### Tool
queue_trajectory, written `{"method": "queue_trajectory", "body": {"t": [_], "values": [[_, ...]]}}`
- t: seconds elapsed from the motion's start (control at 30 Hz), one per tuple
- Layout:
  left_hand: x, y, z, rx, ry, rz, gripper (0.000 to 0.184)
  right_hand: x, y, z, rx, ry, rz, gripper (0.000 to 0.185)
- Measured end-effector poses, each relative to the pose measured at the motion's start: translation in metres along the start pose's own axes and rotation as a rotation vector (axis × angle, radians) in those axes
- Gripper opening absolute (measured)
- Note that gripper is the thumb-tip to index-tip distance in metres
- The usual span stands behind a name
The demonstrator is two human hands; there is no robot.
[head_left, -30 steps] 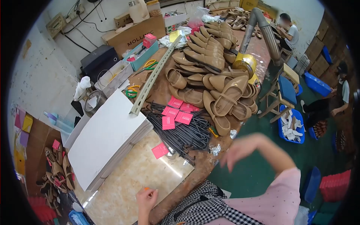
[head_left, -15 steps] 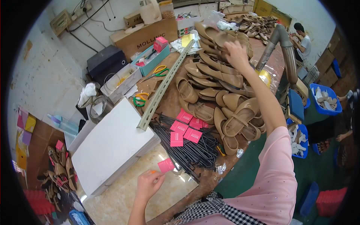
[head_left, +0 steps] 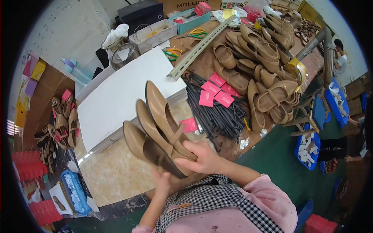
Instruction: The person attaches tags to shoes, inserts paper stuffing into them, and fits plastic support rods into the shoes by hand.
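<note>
Several tan shoes (head_left: 157, 116) are held together over the marbled board, toes pointing up and away. My right hand (head_left: 200, 157) is closed round their heel ends. At the lower left of the shoes is my left hand (head_left: 161, 180), blurred by motion, its fingers partly hidden; whether it grips a shoe is unclear. Beyond my hands lie black sticks (head_left: 217, 114) with pink cards (head_left: 211, 88) on top. One pink card (head_left: 188, 125) rests on the board beside the held shoes. A stack of white sheets (head_left: 124, 91) stands left of the sticks.
A large pile of tan shoes (head_left: 268, 73) covers the back right, near a metal pipe (head_left: 328, 58). A slotted metal bar (head_left: 202, 48) crosses the table beside scissors (head_left: 197, 33). More shoes (head_left: 60, 124) lie at left. A seated person (head_left: 340, 60) is far right.
My right hand has come back from the shoe pile with several shoes. My left hand has moved in beside them. The view has shifted, so the table items appear farther right and higher.
</note>
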State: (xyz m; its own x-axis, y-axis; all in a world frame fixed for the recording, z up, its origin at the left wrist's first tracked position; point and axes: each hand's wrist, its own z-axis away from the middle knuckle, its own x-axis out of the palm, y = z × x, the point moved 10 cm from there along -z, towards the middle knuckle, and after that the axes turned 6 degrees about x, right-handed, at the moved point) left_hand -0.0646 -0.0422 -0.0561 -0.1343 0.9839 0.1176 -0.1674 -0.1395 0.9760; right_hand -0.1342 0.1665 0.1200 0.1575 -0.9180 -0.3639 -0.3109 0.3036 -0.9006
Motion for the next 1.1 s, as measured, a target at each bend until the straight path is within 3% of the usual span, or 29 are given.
{"method": "queue_trajectory", "body": {"t": [0.03,0.07,0.1,0.17,0.2,0.23,0.3,0.4,0.47,0.53,0.57,0.67,0.7,0.73,0.77,0.8,0.83,0.87,0.97,1.1], "values": [[-0.020,0.029,0.011,-0.079,0.025,-0.013,0.068,0.019,0.017,0.005,0.141,-0.008,-0.162,0.031],[-0.066,0.004,0.019,-0.218,-0.096,-0.144,0.070,0.044,0.021,0.010,0.135,-0.032,-0.028,0.030],[-0.098,-0.007,0.024,-0.175,-0.084,0.055,0.064,0.073,0.027,0.017,0.130,-0.054,0.101,0.029],[-0.148,-0.019,0.031,-0.294,0.128,0.137,0.062,0.142,0.050,0.029,0.169,-0.193,0.295,0.021],[-0.163,-0.026,0.036,-0.357,0.232,0.180,0.062,0.156,0.042,0.029,0.141,-0.181,0.240,0.020],[-0.168,-0.010,0.035,-0.305,0.227,-0.062,0.060,0.166,0.036,0.025,0.116,-0.169,0.185,0.019],[-0.174,0.029,0.031,-0.190,0.209,-0.539,0.058,0.146,0.025,0.011,0.136,-0.027,0.094,0.017],[-0.193,0.020,0.041,-0.031,0.253,-0.448,0.056,0.092,0.009,0.021,0.049,0.065,0.264,0.014],[-0.189,-0.011,0.038,-0.097,0.264,-0.411,0.054,0.086,0.028,0.040,-0.076,0.083,0.491,0.010],[-0.176,-0.025,0.019,-0.146,0.223,-0.490,0.052,0.124,0.060,0.061,-0.015,-0.190,0.585,0.007],[-0.163,-0.017,0.007,-0.102,0.178,-0.461,0.046,0.138,0.076,0.071,0.015,-0.326,0.630,0.006],[-0.143,0.076,-0.002,0.122,0.364,-0.845,0.038,0.071,0.035,0.023,-0.187,-0.078,0.382,0.008],[-0.123,0.098,-0.005,0.294,0.298,-0.918,0.040,0.036,0.054,0.000,-0.061,-0.041,0.522,0.020],[-0.102,0.116,-0.002,0.466,0.227,-0.990,0.044,-0.007,0.078,-0.021,0.022,0.329,0.433,0.021],[-0.077,0.127,0.006,0.635,0.149,-1.056,0.048,-0.022,0.087,-0.049,0.092,0.394,0.493,0.023],[-0.039,0.109,0.009,0.614,-0.107,-1.018,0.048,-0.024,0.120,-0.073,0.230,0.306,0.542,0.026],[0.012,0.106,0.017,0.658,-0.383,-1.016,0.045,-0.022,0.148,-0.086,0.208,0.335,0.619,0.025],[0.046,0.106,0.027,0.781,-0.490,-0.931,0.040,-0.017,0.159,-0.096,0.244,0.323,0.614,0.025],[0.060,0.068,0.026,0.745,-0.578,-0.973,0.032,-0.006,0.168,-0.104,0.294,0.328,0.529,0.023],[0.039,0.065,0.023,0.656,-0.706,-0.967,0.026,-0.050,0.157,-0.077,0.296,0.393,-0.106,0.018]]}}
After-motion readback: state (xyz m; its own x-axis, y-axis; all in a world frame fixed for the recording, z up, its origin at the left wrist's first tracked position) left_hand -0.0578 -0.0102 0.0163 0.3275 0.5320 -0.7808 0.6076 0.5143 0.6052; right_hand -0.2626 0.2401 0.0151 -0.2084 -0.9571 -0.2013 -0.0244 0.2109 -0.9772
